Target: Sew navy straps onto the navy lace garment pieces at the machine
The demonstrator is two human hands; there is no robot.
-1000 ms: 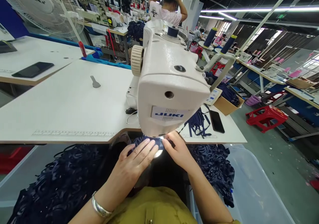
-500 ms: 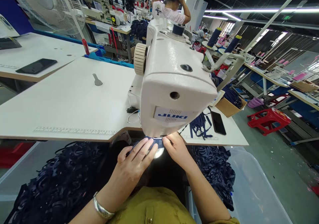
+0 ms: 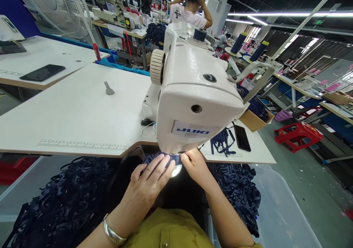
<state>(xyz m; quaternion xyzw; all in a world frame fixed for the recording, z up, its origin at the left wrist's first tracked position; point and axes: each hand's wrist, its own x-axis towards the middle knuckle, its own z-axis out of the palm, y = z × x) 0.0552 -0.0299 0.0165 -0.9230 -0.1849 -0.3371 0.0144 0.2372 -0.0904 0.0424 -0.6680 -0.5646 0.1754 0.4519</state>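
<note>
Where the fingertips met under the sewing machine's head, just below the middle of the frame, the left hand [image 3: 149, 183] lay with its fingers [image 3: 161, 165] stretched out flat and close together, pressing down on a navy lace piece [image 3: 160, 156] without gripping it. The right hand [image 3: 197, 169] came in from the other side with its fingers bent, tips against the right end of the same piece; whether they pinched it or only pushed on it could not be told, since the machine hid the tips. The lace sat at the needle area, beside a small bright disc of light [image 3: 176, 171]. A silver bangle [image 3: 111, 233] circled the left wrist at the lower left.

Above the hands rose the white JUKI sewing machine [image 3: 193, 93], filling the centre of the frame, on a white table [image 3: 68, 119]. Heaps of navy lace [image 3: 63, 200] lay at the lower left and lower right [image 3: 237, 189], the right one beside a clear plastic bin [image 3: 281, 211]. Right of the machine lay navy straps [image 3: 222, 141] and a black phone [image 3: 242, 137]. A fan [image 3: 57, 5] stood in the upper left, a red stool [image 3: 298, 134] at the right, and another person [image 3: 190, 14] at the top centre.
</note>
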